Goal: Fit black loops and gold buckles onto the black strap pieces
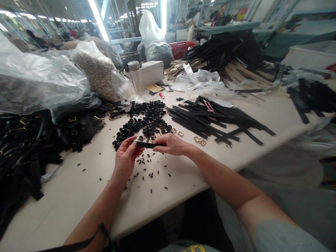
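A short black strap is stretched level between my two hands, over the near middle of the table. My left hand pinches its left end between thumb and fingers. My right hand is closed on the right end, fingers partly hiding it. Just behind lies a heap of black strap loops. Gold buckles rest beyond my right hand, and another pair of buckles sits farther right. Small black scraps are scattered on the tabletop below my hands.
Loose black strips and pink snips lie on the right of the table. Black straps with buckles pile up at left beside plastic bags. A bottle and white box stand behind.
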A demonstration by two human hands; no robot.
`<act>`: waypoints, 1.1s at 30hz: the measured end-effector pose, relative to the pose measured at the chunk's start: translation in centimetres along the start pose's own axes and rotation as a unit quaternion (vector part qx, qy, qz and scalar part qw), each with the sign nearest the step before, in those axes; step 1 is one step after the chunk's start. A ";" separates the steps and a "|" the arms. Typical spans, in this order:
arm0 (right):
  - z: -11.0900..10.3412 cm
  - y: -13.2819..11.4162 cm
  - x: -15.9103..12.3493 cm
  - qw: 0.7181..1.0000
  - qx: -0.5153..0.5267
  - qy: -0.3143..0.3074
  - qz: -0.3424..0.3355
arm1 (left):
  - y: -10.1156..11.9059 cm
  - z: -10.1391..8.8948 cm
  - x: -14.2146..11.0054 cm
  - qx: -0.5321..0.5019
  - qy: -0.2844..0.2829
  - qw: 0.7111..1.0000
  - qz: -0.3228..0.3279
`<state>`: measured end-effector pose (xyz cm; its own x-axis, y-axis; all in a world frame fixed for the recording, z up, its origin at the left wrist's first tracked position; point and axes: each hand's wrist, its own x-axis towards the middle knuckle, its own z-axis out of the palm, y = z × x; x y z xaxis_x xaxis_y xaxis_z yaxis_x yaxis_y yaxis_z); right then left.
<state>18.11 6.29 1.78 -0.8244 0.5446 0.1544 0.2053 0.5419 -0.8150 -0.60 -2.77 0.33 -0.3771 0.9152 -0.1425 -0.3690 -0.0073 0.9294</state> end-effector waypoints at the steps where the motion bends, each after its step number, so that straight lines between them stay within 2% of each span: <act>1: -0.2 -0.2 0.0 0.999 0.030 -0.001 -0.015 | 0.1 -0.1 0.1 -0.012 0.008 1.000 0.021; 3: -0.2 -0.4 0.0 0.991 0.122 0.028 -0.040 | 0.2 -0.2 0.0 -0.024 0.006 0.998 0.054; 6: 0.7 -0.4 0.4 0.949 0.295 0.107 -0.013 | -0.1 0.0 -0.4 0.018 -0.054 0.996 0.064; 9: 1.8 0.1 1.0 0.900 0.394 0.182 0.042 | -0.6 0.3 -1.0 0.111 -0.147 0.982 0.028; 11: 2.2 0.6 1.4 0.880 0.415 0.224 0.055 | -0.8 0.5 -1.2 0.157 -0.183 0.970 -0.014; 14: 2.5 1.0 1.7 0.878 0.408 0.244 0.050 | -0.9 0.6 -1.3 0.168 -0.188 0.965 -0.066; 20: 3.5 1.5 2.0 0.901 0.371 0.223 0.033 | -0.8 1.0 -1.7 0.145 -0.183 0.965 -0.122; 23: 3.0 2.3 2.2 0.915 0.328 0.236 0.024 | -0.9 1.0 -1.4 0.135 -0.149 0.973 -0.116; 25: 1.8 2.8 2.1 0.915 0.251 0.317 0.015 | -0.9 0.7 -1.0 0.115 -0.112 0.981 -0.109; 27: 0.2 2.8 1.6 0.899 0.121 0.422 0.004 | -0.9 0.3 -0.6 0.097 -0.073 0.987 -0.106; 28: -0.5 2.6 1.3 0.891 0.046 0.452 -0.006 | -0.8 0.2 -0.4 0.092 -0.058 0.989 -0.105; 29: -1.0 2.3 1.0 0.890 -0.026 0.455 -0.024 | -0.8 0.1 -0.3 0.088 -0.048 0.989 -0.105; 30: -1.3 1.9 0.7 0.900 -0.090 0.423 -0.052 | -0.7 0.0 -0.2 0.085 -0.044 0.989 -0.109; 33: -0.7 1.0 0.3 0.942 -0.199 0.223 -0.156 | -0.3 -0.1 -0.2 0.076 -0.052 0.987 -0.129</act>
<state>18.42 7.48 1.38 -0.5928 0.4862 0.6420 0.2450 0.8683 -0.4314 -0.44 -3.02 0.02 -0.1957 0.9152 -0.3522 -0.3067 0.2840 0.9084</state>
